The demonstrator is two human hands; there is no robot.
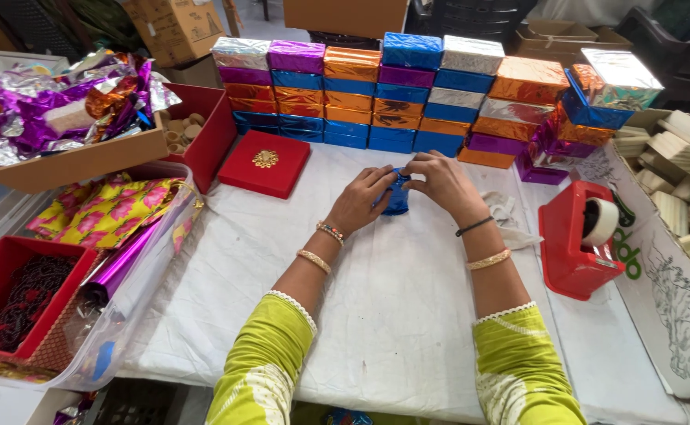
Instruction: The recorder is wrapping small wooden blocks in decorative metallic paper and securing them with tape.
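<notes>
Blue foil, thin and slippery, covers the small box (397, 195) pinched between the left hand (361, 201) and right hand (442, 182), fingers closed on its upper fold. Likely light, crease-prone; grip the rigid edges. Beyond the fingertips stand stacked wrapped boxes (408, 94).

A parcel (396, 195) sits mid-table (376, 315) between both hands. Stacked boxes (408, 94) stand behind it; a flat box (265, 163) lies far left, a tape dispenser (579, 240) right, a bin (117, 299) near left.
</notes>
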